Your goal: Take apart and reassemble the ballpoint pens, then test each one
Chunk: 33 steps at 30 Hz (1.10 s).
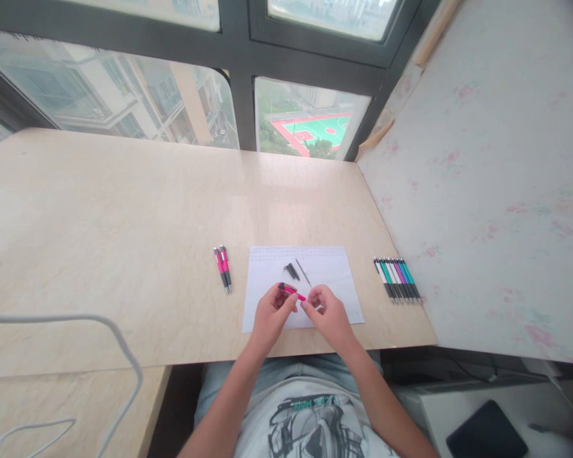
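A pink pen barrel [286, 288] with a black clip end is pinched in the fingers of my left hand [271, 312], tilted down to the right. My right hand [328, 315] is close beside the barrel's open end, thumb and fingertips pressed together. Whatever those fingertips hold is too small to make out. Beneath both hands lies a sheet of paper [267, 305] with handwriting along its top. On the paper, just beyond my hands, rest small black pen parts [292, 271] and a thin dark refill [302, 271].
Two pink pens [223, 268] lie side by side left of the paper. To the right, a row of several pens [397, 280] in white, green and purple lies near the wall [482, 191]. A white cable [119, 337] loops over the table's left front. Windows border the back edge.
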{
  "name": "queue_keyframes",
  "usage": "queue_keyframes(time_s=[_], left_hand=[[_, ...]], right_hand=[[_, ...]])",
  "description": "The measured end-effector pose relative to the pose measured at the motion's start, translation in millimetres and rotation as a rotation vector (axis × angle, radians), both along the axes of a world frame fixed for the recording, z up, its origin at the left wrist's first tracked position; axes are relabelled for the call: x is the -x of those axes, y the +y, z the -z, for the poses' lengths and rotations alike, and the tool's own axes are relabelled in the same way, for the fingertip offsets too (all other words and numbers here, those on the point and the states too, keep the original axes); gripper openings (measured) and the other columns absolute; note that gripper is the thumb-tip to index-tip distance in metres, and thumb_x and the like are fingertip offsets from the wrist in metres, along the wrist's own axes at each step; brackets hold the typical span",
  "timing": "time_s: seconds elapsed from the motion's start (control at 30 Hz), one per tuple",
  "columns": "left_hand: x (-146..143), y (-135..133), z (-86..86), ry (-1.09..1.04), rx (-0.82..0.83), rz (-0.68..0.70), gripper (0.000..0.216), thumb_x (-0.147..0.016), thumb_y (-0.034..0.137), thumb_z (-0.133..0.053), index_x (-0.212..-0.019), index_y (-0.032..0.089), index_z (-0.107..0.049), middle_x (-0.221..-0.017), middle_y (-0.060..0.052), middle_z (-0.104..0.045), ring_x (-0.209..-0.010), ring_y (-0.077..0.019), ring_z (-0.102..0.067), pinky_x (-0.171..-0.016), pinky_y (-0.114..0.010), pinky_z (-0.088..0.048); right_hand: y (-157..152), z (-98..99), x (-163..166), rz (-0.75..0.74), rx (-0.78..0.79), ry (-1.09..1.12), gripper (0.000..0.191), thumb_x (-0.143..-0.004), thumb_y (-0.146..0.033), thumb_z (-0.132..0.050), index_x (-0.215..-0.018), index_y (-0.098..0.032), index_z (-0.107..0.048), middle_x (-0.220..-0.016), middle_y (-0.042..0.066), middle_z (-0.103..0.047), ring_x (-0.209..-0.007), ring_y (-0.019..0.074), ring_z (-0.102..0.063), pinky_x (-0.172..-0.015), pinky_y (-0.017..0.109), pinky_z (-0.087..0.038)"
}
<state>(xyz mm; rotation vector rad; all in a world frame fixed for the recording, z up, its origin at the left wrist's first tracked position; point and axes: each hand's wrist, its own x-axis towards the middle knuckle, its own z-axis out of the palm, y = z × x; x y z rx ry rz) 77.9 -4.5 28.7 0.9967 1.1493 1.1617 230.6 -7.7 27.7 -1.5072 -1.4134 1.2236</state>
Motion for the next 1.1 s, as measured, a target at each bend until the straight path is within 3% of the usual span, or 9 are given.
queue_keyframes(time_s=[0.17, 0.37, 0.5, 0.63, 0.83, 1.1], left_hand=[[0.4, 0.3, 2.3, 0.015, -0.02, 0.029, 0.019, -0.082, 0.032, -0.066, -0.094, 0.018, -0.065, -0.076, -0.001, -0.064, -0.064, -0.0145, -0.059, -0.066, -0.028, -0.047], [14.6, 1.7, 8.8, 0.161, -0.062, -0.072, 0.023, -0.086, 0.033, -0.06, -0.105, 0.02, -0.064, -0.074, 0.0, -0.06, -0.066, -0.0149, -0.059, -0.066, -0.027, -0.047], [23.5, -2.6, 12.5, 0.291, -0.078, -0.057, 0.02, -0.088, 0.033, -0.057, -0.099, 0.019, -0.066, -0.076, -0.002, -0.064, -0.068, -0.0161, -0.061, -0.067, -0.028, -0.047], [28.4, -8.5, 15.1, 0.474, -0.148, -0.02, 0.019, -0.09, 0.031, -0.053, -0.098, 0.019, -0.065, -0.079, -0.004, -0.067, -0.071, -0.0174, -0.061, -0.068, -0.029, -0.047], [30.6, -12.9, 19.8, 0.728, -0.315, 0.023, 0.016, -0.092, 0.024, -0.049, -0.094, 0.021, -0.064, -0.081, -0.003, -0.065, -0.074, -0.0172, -0.059, -0.07, -0.028, -0.044], [33.5, -12.9, 25.5, 0.771, -0.324, 0.059, 0.016, -0.094, 0.025, -0.047, -0.092, 0.02, -0.062, -0.079, -0.003, -0.063, -0.072, -0.0164, -0.057, -0.068, -0.028, -0.044]], right_hand=[[-0.6, 0.0, -1.9, -0.059, -0.141, -0.14, 0.016, -0.086, -0.035, -0.057, -0.089, -0.021, -0.066, -0.082, 0.004, -0.068, -0.074, 0.0185, -0.063, -0.058, 0.027, -0.046], [13.6, 21.4, -27.3, 0.185, -0.291, -0.491, 0.02, -0.087, -0.033, -0.054, -0.086, -0.018, -0.066, -0.075, 0.005, -0.066, -0.068, 0.019, -0.059, -0.065, 0.03, -0.045], [24.5, 32.3, -40.7, 0.161, -0.308, -0.699, 0.023, -0.089, -0.036, -0.053, -0.088, -0.018, -0.067, -0.079, 0.006, -0.067, -0.073, 0.0202, -0.059, -0.066, 0.03, -0.042], [25.4, 37.3, -53.5, 0.125, -0.319, -0.683, 0.027, -0.091, -0.039, -0.05, -0.09, -0.018, -0.068, -0.08, 0.005, -0.068, -0.069, 0.0183, -0.058, -0.067, 0.029, -0.041], [16.6, 44.0, -77.5, 0.232, -0.325, -0.675, 0.029, -0.091, -0.034, -0.047, -0.079, -0.017, -0.067, -0.08, 0.007, -0.069, -0.067, 0.0184, -0.058, -0.065, 0.028, -0.041], [13.7, 49.2, -80.0, 0.239, -0.312, -0.612, 0.028, -0.09, -0.034, -0.047, -0.08, -0.017, -0.067, -0.079, 0.007, -0.069, -0.068, 0.0179, -0.059, -0.065, 0.027, -0.041]])
